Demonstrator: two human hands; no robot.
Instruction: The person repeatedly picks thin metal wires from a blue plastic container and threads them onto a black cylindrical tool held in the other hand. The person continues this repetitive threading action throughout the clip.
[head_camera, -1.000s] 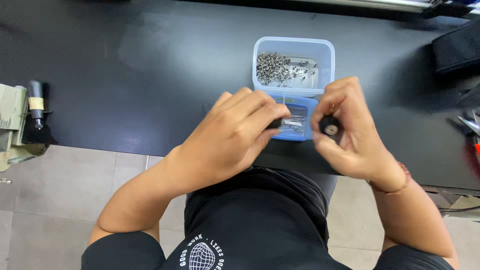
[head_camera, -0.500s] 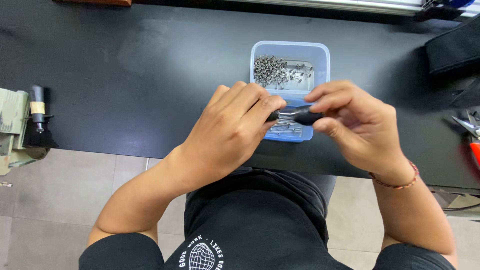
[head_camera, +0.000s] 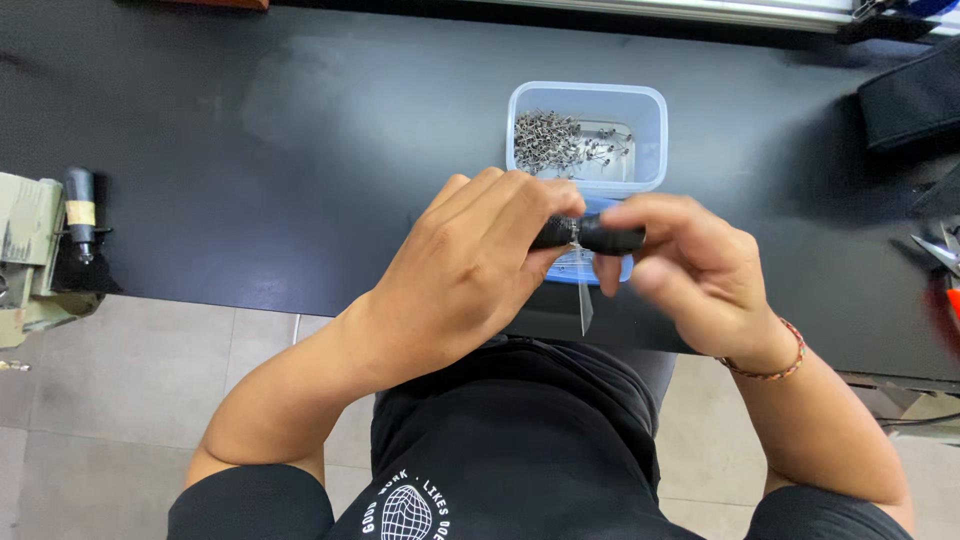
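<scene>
We see a short black cylindrical part (head_camera: 598, 236), lying crosswise in the air just in front of a clear plastic tub with a blue base (head_camera: 655, 120), above the near edge of the black surface (head_camera: 250, 150). It looks like two black pieces meeting at a thin metallic ring near the middle; we judge that the pieces are being joined or turned against each other, but we cannot tell whether the joint is fully seated. The tub holds a heap of small metal pieces (head_camera: 555, 140) in its far half, so plenty of stock remains untouched.

The left hand (head_camera: 470, 270) curls its fingers (head_camera: 520, 200) together around the left end of the part, thumb underneath. The right hand (head_camera: 690, 275) pinches the right end, its fingers (head_camera: 650, 212) closed on it and blurred.

Off to the left sits a black-handled tool with a yellow band (head_camera: 80, 215) beside a pale green box (head_camera: 30, 240).
</scene>
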